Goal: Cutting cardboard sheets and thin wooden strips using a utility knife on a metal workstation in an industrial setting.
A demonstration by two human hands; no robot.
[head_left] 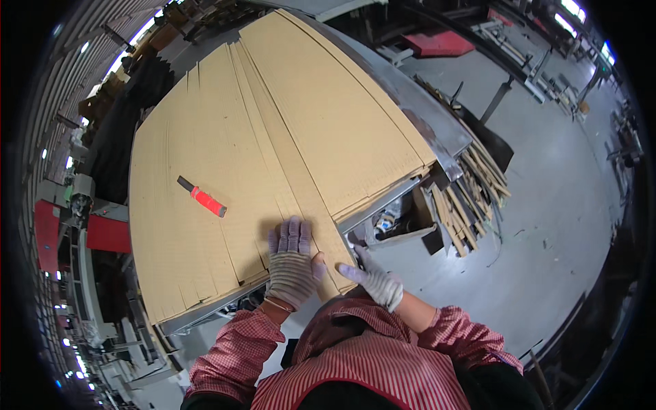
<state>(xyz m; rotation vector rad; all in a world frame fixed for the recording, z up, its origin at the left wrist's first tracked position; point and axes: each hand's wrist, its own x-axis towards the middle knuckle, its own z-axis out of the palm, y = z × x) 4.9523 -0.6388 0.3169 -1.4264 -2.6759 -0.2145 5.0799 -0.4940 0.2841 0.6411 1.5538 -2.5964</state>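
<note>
Brown cardboard sheets lie flat across a metal-edged table. My left hand, in a striped knit glove with pale purple fingers, rests palm down near the front edge, its fingers stretched out. At the front corner, my gloved right hand grips the side of a long narrow cardboard strip; its thumb lies on top and the other fingers are partly hidden beside the edge. To the left of my hands, a short knife with a red-wrapped handle and a dark blade lies on the cardboard, untouched.
Another cardboard stack covers the table's right side. Below its edge, an open box holds small items. Several narrow strips are bundled to the right. Red machine panels stand at the left, and grey floor extends at the right.
</note>
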